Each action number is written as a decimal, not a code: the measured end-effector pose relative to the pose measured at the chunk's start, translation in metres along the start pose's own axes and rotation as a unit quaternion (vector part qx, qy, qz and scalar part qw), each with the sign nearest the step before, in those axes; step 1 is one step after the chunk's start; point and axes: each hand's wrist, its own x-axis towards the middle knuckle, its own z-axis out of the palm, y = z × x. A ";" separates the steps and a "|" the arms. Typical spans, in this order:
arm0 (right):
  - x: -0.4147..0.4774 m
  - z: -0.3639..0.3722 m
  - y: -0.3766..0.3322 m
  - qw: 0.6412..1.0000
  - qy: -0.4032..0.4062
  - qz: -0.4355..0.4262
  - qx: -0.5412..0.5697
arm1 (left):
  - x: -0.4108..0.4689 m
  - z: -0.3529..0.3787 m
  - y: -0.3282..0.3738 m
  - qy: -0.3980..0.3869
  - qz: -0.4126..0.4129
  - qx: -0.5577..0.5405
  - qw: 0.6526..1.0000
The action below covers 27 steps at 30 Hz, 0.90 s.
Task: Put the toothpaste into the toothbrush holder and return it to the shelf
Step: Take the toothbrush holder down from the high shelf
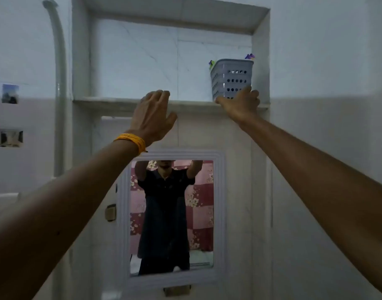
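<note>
A grey perforated toothbrush holder (231, 78) stands at the right end of the recessed wall shelf (112, 101), close to the niche's right wall. Coloured brush tips poke above its rim. My right hand (239, 102) is raised to the holder's base, fingers against its lower front; I cannot tell whether it grips the holder. My left hand (152, 116), with an orange wristband, is lifted to the shelf's front edge near the middle, fingers loosely bent and holding nothing. No toothpaste is visible; the holder's inside is hidden.
A white-framed mirror (171, 215) hangs on the tiled wall below the shelf and reflects a person with raised arms. A white pipe (59, 89) runs up the wall at the left. Two small pictures (9, 94) are stuck on the left wall.
</note>
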 end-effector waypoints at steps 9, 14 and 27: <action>0.073 0.024 -0.004 0.999 0.045 0.023 0.022 | 0.050 0.059 -0.017 -0.038 -0.013 0.109 0.993; 0.091 0.035 -0.004 0.994 0.078 0.053 0.046 | 0.051 0.078 -0.022 0.011 -0.010 0.107 0.994; 0.032 0.023 -0.037 0.980 0.158 0.031 0.121 | 0.041 0.060 -0.019 -0.084 0.005 0.107 0.991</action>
